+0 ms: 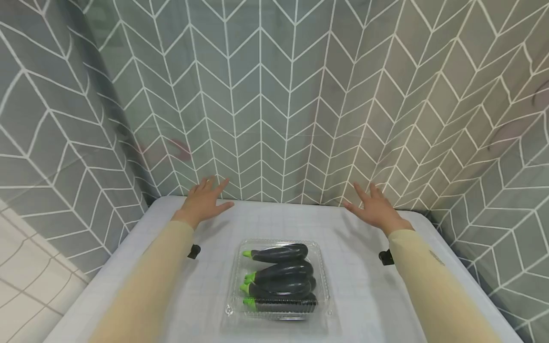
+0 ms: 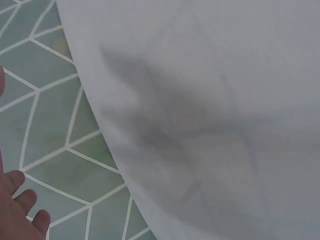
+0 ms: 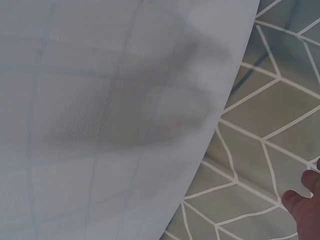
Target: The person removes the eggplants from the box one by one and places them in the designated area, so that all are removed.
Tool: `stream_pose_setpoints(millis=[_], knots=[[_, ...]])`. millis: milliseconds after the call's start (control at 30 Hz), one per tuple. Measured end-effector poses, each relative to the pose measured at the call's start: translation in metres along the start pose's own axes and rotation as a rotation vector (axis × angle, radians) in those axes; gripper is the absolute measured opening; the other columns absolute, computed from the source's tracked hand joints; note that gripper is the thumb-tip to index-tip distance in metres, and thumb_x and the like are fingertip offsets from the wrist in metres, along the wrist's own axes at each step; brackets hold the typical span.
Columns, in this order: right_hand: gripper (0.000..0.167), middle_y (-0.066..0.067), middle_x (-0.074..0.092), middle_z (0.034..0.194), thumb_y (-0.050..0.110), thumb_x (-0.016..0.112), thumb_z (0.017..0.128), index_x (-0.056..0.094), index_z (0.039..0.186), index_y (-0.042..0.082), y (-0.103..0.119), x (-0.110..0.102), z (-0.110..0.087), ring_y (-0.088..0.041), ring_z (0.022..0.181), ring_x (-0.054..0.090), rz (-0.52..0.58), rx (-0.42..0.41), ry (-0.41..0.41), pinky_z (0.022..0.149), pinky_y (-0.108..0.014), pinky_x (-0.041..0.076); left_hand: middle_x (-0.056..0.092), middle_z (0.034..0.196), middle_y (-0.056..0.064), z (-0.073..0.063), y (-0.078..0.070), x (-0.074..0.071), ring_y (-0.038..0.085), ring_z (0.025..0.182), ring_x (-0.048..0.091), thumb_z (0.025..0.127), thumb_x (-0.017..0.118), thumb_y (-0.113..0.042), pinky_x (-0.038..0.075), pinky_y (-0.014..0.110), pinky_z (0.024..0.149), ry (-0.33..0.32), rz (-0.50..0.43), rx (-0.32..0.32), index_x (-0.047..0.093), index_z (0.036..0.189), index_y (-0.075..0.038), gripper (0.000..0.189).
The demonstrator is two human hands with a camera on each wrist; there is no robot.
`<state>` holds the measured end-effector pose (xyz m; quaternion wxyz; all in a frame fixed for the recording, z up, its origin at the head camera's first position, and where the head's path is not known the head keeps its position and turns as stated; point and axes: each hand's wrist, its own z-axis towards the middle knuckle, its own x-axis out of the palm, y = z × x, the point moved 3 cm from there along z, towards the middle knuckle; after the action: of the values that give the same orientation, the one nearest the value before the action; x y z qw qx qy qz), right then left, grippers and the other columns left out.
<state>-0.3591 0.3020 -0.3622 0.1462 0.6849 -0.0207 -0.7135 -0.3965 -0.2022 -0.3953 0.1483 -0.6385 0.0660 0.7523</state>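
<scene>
Several dark purple eggplants [image 1: 280,271] with green stems lie side by side in a clear plastic clamshell box [image 1: 322,281] near the front of the table. The box's lid looks closed over them. My left hand [image 1: 203,200] hovers above the far left part of the table, fingers spread, holding nothing. On the other side my right hand [image 1: 374,208] is held out over the far right part, its fingers also spread and holding nothing. Both hands are well apart from the box. Each wrist view shows fingertips at its edge and a hand shadow on the cloth.
A white cloth with faint checks covers the table [image 1: 274,221]. Behind and at both sides hangs a grey curtain [image 1: 274,119] with white chevron lines, close to the table's far edge. Pale floor tiles [image 1: 30,271] show at the lower left.
</scene>
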Motion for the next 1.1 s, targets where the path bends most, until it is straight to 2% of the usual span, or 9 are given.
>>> stream_pose_setpoints(millis=[200,367,600,867,1100], knots=[[0.090,-0.034,-0.001,0.157,0.069,0.042,0.095,0.010,0.160,0.016,0.004,-0.002,-0.010,-0.059,0.139,0.008,0.062,-0.030,-0.024,0.102,-0.073,0.019,0.024,0.157,0.025,-0.008,-0.004,-0.003,0.048,0.141,0.022,0.094,0.053,-0.062,0.023,0.066,0.107,-0.053,-0.079,0.025,0.023,0.159,-0.022,0.082],[0.089,-0.033,0.008,0.157,0.069,0.042,0.095,0.012,0.160,0.017,0.005,-0.002,-0.020,-0.060,0.137,0.016,0.075,-0.066,-0.074,0.100,-0.074,0.022,0.027,0.156,0.023,-0.017,-0.004,-0.003,0.047,0.141,0.024,0.094,0.057,-0.059,0.025,0.065,0.107,-0.090,-0.128,0.027,0.027,0.157,-0.022,0.080],[0.085,-0.032,0.017,0.155,0.064,0.047,0.096,0.022,0.158,0.012,0.013,0.004,-0.035,-0.055,0.137,0.023,0.096,-0.108,-0.108,0.101,-0.071,0.026,0.032,0.153,0.023,-0.029,-0.006,0.002,0.047,0.139,0.028,0.093,0.057,-0.061,0.030,0.064,0.104,-0.089,-0.197,0.015,0.025,0.158,-0.022,0.082],[0.077,-0.031,0.029,0.148,0.058,0.051,0.097,0.033,0.154,0.009,0.024,0.013,-0.056,-0.051,0.131,0.037,0.123,-0.170,-0.147,0.100,-0.067,0.033,0.037,0.150,0.022,-0.047,-0.017,0.005,0.045,0.138,0.032,0.093,0.062,-0.053,0.032,0.063,0.104,-0.095,-0.233,0.054,0.029,0.157,-0.020,0.079],[0.076,-0.028,0.034,0.146,0.060,0.051,0.096,0.038,0.151,0.008,0.031,0.023,-0.071,-0.047,0.127,0.043,0.140,-0.164,-0.156,0.099,-0.064,0.036,0.041,0.146,0.020,-0.064,-0.016,0.016,0.041,0.131,0.042,0.095,0.060,-0.051,0.037,0.059,0.102,-0.092,-0.235,0.056,0.028,0.157,-0.021,0.077]])
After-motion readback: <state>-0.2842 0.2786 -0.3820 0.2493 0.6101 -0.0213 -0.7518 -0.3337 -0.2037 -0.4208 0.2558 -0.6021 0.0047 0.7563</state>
